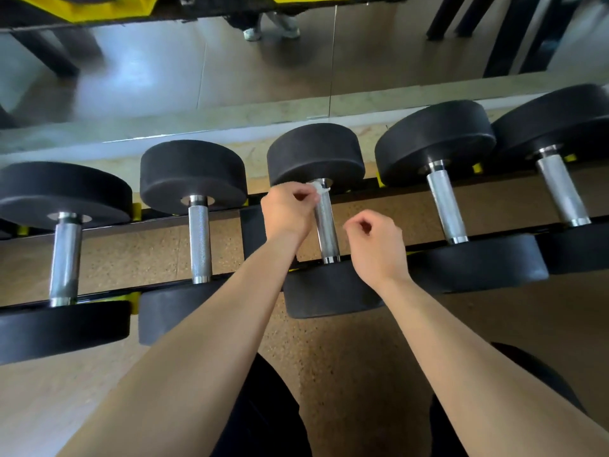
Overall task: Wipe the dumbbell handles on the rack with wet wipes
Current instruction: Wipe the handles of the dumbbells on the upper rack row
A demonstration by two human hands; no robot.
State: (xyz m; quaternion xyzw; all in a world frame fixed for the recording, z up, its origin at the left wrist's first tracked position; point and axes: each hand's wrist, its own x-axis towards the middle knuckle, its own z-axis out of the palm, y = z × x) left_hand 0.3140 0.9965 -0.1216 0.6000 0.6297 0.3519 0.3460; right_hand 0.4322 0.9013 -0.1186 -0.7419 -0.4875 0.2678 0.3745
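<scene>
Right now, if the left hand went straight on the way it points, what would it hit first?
Probably the far black head of the middle dumbbell: the left hand pinches the wet wipe at the far end of the handle, just short of it. Depth is hard to judge.

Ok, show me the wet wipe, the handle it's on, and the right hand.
middle dumbbell handle point(326, 227): head view, bare chrome mid-shaft.
wet wipe point(319, 188): head view, white scrap at the handle's far end.
right hand point(379, 249): head view, back of the hand.
</scene>
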